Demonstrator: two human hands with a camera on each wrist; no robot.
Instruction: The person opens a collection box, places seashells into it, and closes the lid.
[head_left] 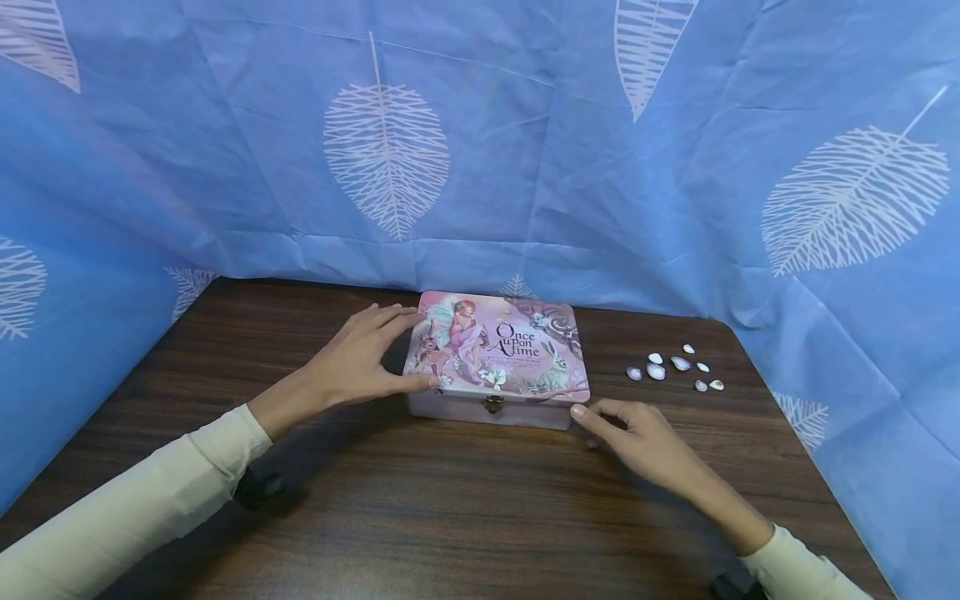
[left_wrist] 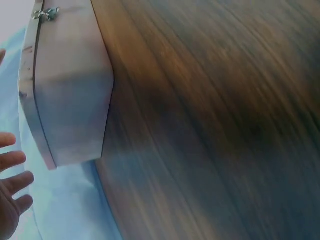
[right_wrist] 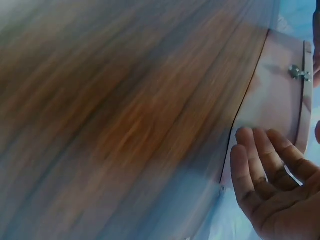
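A pink hinged box [head_left: 517, 367] with "Once Upon A Time" and a fairy picture on its lid lies on the table. Its lid is down, and a small metal clasp [head_left: 492, 403] sits at the front. At the box's left side is my left hand [head_left: 363, 354], thumb and fingers spread apart along the lid's edge; whether they touch it I cannot tell. By the front right corner my right hand [head_left: 637, 437] has its thumb close to the box. In the right wrist view, the right fingers [right_wrist: 267, 165] are fairly straight beside the box's pale front wall [right_wrist: 270, 95].
Several small white and purple shells [head_left: 656, 372] lie on the dark wood table [head_left: 480, 508], right of the box. A blue cloth [head_left: 525, 150] with white leaf prints hangs behind and along both sides of the table.
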